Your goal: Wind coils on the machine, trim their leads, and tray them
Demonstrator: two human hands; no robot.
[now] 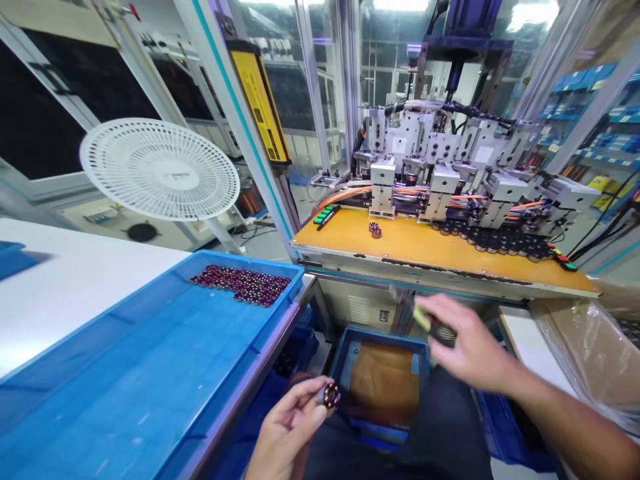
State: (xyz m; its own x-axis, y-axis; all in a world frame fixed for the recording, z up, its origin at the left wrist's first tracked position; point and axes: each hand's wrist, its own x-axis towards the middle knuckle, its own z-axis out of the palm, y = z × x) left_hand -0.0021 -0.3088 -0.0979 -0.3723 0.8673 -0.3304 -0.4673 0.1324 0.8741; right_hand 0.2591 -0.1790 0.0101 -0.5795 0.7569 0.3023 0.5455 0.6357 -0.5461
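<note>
The left hand [287,427] pinches a small wound coil part [330,395] at its fingertips, low in view, its wrist cut off by the frame edge. Up and to its right, the right hand [467,347] closes on a blurred tool [425,319] with a yellow-black handle; its tip is indistinct. Between the hands sits a small blue bin [350,350], partly hidden.
</note>
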